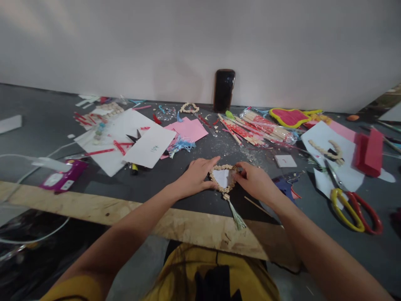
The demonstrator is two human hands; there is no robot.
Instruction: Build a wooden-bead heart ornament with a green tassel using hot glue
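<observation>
A heart-shaped bead ornament lies on the dark table in front of me, with white paper inside its outline. From its lower point hangs a pale green tassel that reaches over the wooden edge. My left hand rests along the ornament's left side, its fingers stretched out and its thumb touching the beads. At the upper right edge, my right hand has thumb and fingertips closed on the bead rim. The exact grip of those fingertips is partly hidden.
Scissors with yellow and red handles lie at right, near a blue glue gun. A phone leans on the wall. Bundled sticks, pink paper and a white card cover the back. A purple power strip sits left.
</observation>
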